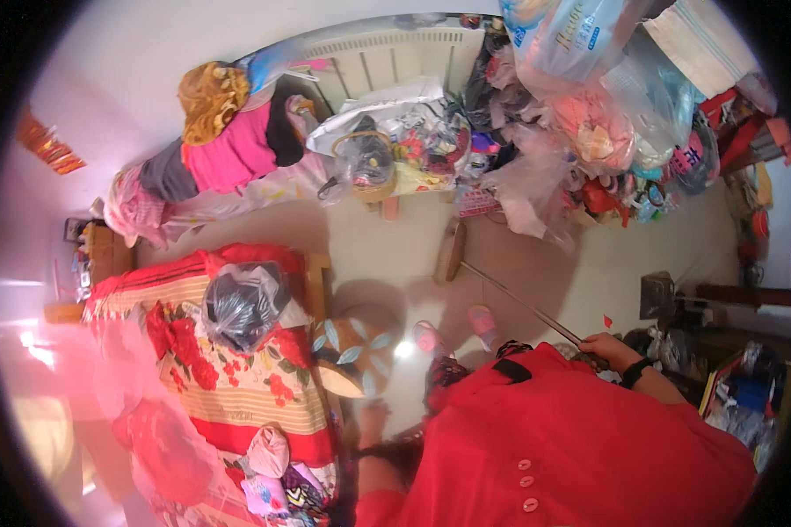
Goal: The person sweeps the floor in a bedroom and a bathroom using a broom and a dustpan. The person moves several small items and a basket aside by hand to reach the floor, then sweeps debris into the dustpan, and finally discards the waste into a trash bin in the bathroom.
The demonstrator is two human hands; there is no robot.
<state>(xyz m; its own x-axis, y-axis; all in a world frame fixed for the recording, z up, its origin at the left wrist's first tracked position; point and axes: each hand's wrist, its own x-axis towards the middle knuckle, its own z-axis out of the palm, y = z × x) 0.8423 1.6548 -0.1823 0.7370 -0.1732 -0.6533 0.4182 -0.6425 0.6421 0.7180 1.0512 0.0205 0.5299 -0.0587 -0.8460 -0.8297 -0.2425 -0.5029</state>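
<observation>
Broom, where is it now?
In the head view, right of centre, the broom slants from the right hand to the floor beyond the pink slippers.

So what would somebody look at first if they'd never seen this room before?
Probably the bright red shirt, filling much of the bottom, with the right hand gripping a long-handled broom that reaches toward the middle. Next might be the red flowery blanket on the left, with a dark, shiny plastic bag sitting on it. Then there's the big jumble of see-through bags piled at the upper right.
</observation>
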